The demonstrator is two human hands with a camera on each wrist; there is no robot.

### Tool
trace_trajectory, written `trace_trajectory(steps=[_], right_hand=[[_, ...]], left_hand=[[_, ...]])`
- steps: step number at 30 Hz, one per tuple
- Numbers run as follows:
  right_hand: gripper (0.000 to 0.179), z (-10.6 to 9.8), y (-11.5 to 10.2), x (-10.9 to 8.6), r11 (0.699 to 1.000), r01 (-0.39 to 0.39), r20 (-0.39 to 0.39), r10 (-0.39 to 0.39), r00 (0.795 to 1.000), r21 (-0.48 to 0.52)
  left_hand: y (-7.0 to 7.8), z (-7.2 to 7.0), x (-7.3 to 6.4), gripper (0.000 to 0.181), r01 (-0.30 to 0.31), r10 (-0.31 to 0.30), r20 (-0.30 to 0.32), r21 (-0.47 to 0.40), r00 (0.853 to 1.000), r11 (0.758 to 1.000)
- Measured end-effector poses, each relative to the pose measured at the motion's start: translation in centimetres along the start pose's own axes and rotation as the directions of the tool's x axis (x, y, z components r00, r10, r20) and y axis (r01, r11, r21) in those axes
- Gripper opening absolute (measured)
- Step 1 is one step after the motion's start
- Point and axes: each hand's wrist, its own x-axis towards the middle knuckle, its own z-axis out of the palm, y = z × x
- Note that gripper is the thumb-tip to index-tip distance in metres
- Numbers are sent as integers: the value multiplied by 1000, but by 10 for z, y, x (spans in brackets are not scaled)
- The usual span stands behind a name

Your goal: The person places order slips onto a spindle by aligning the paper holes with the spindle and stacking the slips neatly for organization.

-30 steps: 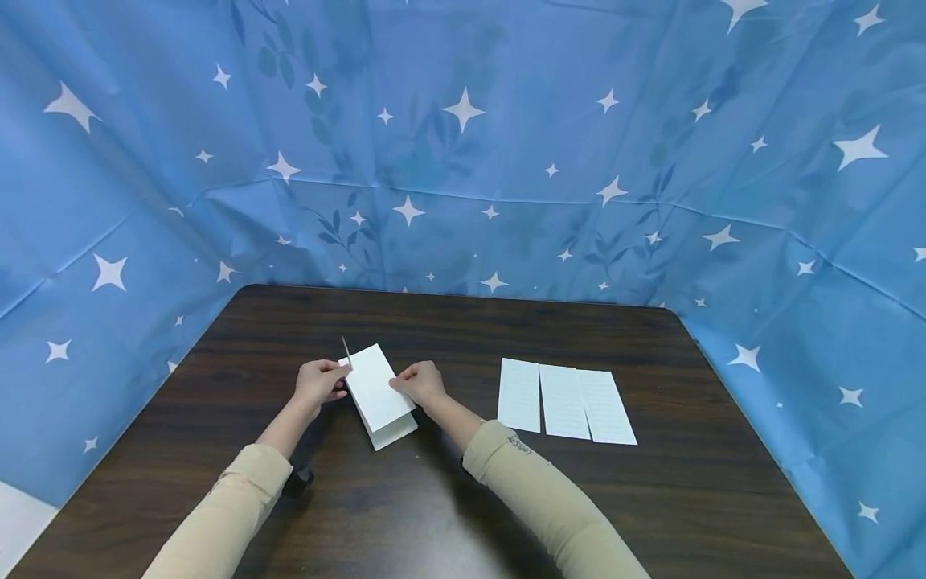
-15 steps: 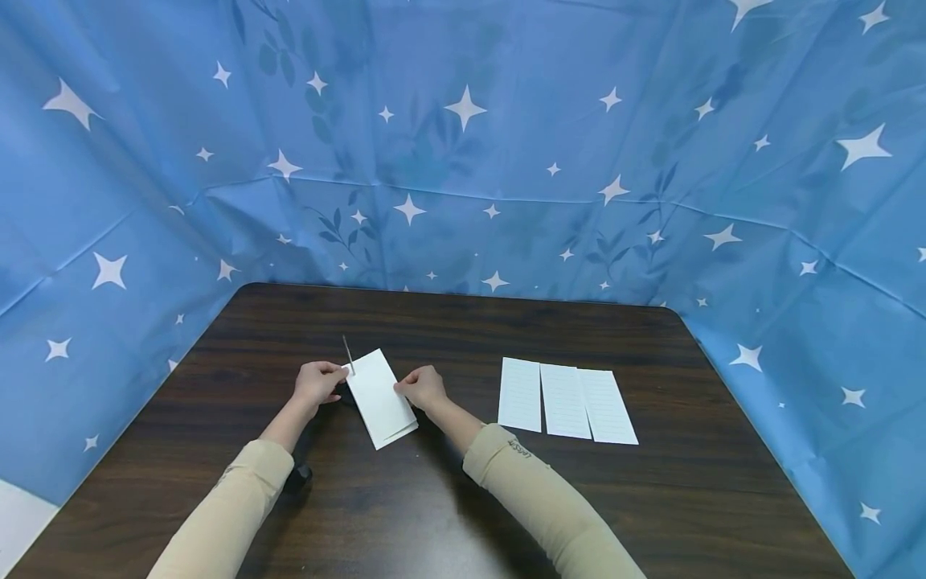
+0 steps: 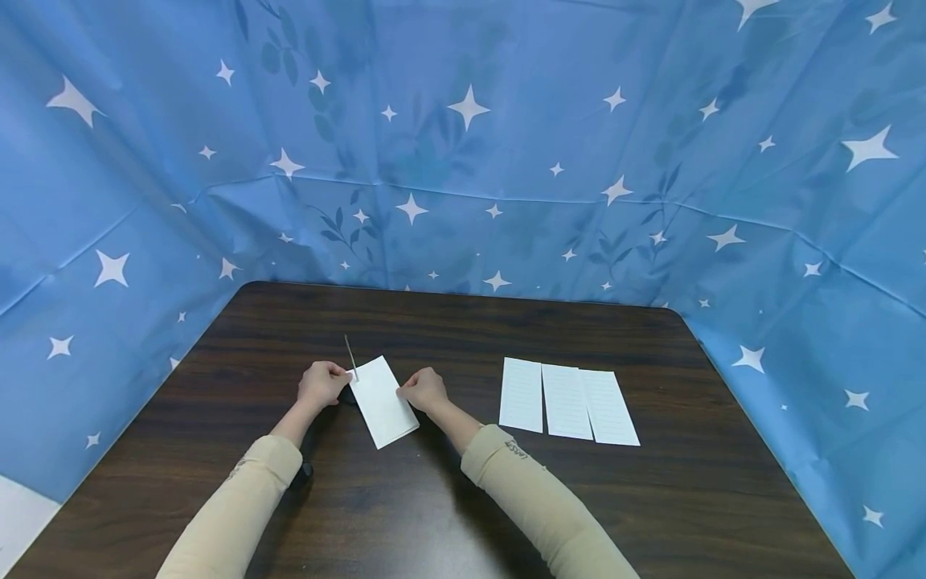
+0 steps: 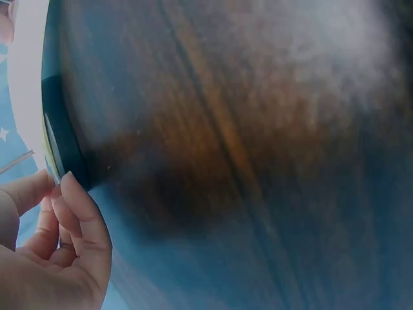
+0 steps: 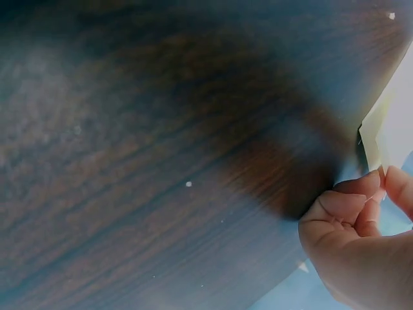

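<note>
A folded white card point(image 3: 383, 404) is held at its two long sides between my hands, tilted on the table. My left hand point(image 3: 322, 384) pinches its left edge near the far corner, thumb against fingertips, as the left wrist view shows. A thin stick-like strip point(image 3: 350, 354) rises beside those fingers; I cannot tell what it is. My right hand point(image 3: 425, 390) pinches the right edge between thumb and fingers. In the right wrist view the paper's cream-tinted layers point(image 5: 381, 132) stand slightly apart above the fingertips. The card's underside is mostly hidden.
Three white lined paper sheets point(image 3: 569, 402) lie side by side on the right of the dark wooden table point(image 3: 463, 515), the middle and right ones touching or overlapping. A blue star-patterned curtain point(image 3: 463, 161) hangs behind the table's far edge.
The gap between the card's layers at its near end has narrowed. Its far edge has come slightly nearer, and both hands have shifted a little with it. The lined sheets have stayed put.
</note>
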Motion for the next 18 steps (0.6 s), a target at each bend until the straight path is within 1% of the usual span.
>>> trace_trajectory(steps=[4,11,14,18], right_hand=[[17,1,0,2,999,-1,3,2,1000,-33],[19,2,-2,2,992,8,19,-6,1000,-126],[23,3,-2,1,985,21,15,-18,1000,-171],[32,5,-1,0,974,20,10,-19,1000,-226]], left_hand=[[2,1,-2,24,-2,3,-24,62,1000,998],[6,1,-5,22,-22,27,-33,136,999,990],[8,1,-5,20,-32,39,-41,161,998,986],[7,4,-5,19,-30,36,-37,170,999,985]])
